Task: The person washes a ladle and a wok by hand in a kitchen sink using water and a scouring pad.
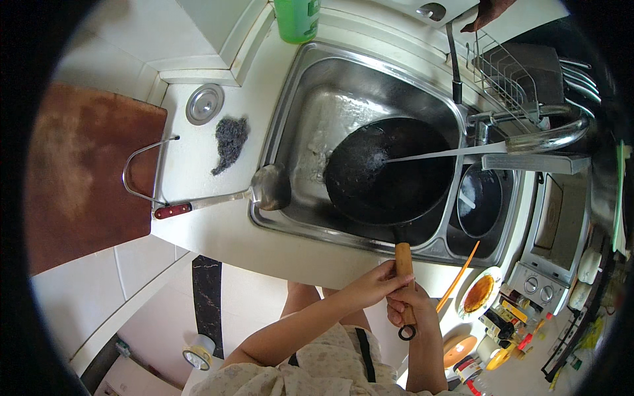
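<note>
A black wok [396, 190] rests tilted in the large bowl of a stainless steel sink [317, 74]. Both my hands are on its wooden handle [403, 255]: my left hand [379, 286] is nearer the wok, and my right hand [411, 304] grips the end by the hanging ring. Water runs from the faucet [550, 137] into the wok. To the left, a metal ladle [270, 188] with a red handle lies across the counter, its bowl over the sink's rim. A dark scouring pad [231, 141] lies on the counter near a round metal sink strainer [204, 104].
A brown board [99, 173] stands at the left. The small sink bowl holds a dark pot [479, 200]. Orange chopsticks [458, 274], a plate of sauce [479, 296] and several bottles are at the right. A wire rack [510, 84] and green container [297, 20] stand behind.
</note>
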Available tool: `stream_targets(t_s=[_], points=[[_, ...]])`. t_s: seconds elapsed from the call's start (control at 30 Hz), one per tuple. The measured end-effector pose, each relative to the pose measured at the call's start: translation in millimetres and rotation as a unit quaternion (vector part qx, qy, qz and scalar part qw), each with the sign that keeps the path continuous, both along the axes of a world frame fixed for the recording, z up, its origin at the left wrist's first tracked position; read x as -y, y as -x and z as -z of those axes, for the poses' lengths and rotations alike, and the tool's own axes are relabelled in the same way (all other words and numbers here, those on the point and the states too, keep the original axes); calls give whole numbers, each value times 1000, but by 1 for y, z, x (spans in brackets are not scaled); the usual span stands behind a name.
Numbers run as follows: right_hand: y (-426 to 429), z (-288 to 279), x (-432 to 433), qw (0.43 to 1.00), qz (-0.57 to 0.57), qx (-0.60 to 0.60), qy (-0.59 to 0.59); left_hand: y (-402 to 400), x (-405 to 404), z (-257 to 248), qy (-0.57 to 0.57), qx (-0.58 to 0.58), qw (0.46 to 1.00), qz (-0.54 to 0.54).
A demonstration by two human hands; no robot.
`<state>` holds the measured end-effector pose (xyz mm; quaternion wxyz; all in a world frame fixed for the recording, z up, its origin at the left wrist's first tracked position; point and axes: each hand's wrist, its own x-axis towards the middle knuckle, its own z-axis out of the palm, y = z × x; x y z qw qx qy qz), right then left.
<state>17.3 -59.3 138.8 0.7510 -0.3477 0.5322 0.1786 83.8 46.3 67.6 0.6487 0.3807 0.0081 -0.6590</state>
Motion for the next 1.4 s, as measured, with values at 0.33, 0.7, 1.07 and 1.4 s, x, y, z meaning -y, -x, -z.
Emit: stream_targets(t_s=[0.33,0.7,1.07,1.4], points=[[0,-16,-2,999,-20,-33,33,10,2,-3,-2,13,1000,12],[2,-33,-7,993,-22,-73,94,8,4,-22,58,-19,998,14],[2,-46,-12,991,-7,-37,127,4,5,-21,107,3,993,57],[-3,-55,-15,985,-31,-43,164,6,7,-23,157,9,987,42]])
